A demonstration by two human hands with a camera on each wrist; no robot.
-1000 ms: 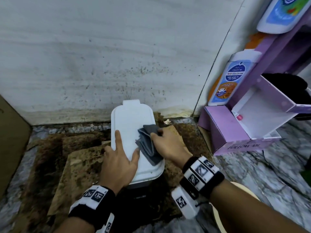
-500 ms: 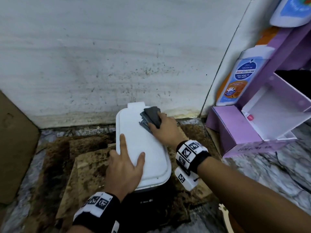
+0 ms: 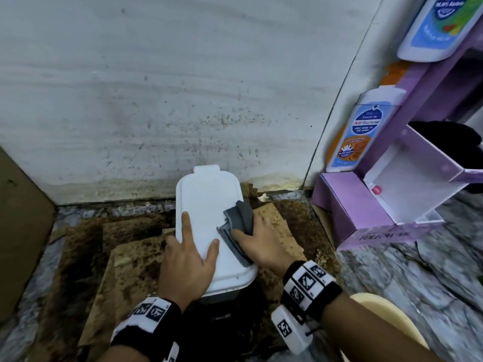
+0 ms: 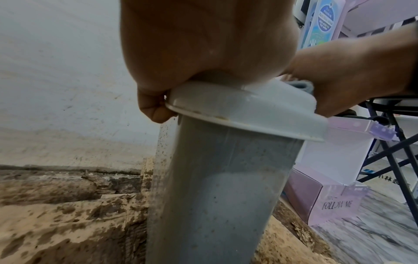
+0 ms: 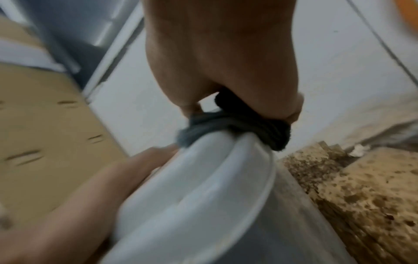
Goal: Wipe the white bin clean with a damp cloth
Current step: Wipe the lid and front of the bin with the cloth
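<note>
The white bin (image 3: pixel 206 199) stands on the floor against the wall, its flat white lid (image 4: pixel 237 107) closed over a grey, speckled body (image 4: pixel 226 178). My left hand (image 3: pixel 190 257) rests on the near left of the lid, index finger and thumb flat, while other fingers curl under the left rim (image 4: pixel 153 110). My right hand (image 3: pixel 258 244) grips a folded grey cloth (image 3: pixel 240 226) and presses it on the lid's right edge. In the blurred right wrist view the cloth (image 5: pixel 237 128) drapes over the rim under my right hand (image 5: pixel 221 53).
Stained brown cardboard (image 3: pixel 130 270) covers the floor around the bin. A purple box shelf (image 3: pixel 352 205) with wash bottles (image 3: pixel 366 126) stands close on the right. A brown board (image 3: pixel 21 231) leans at the left, and a yellow basin (image 3: pixel 386 317) sits near my right forearm.
My right hand carried the cloth up to the lid's far end, then drew it back along the right edge toward me. The left hand kept its place on the lid.
</note>
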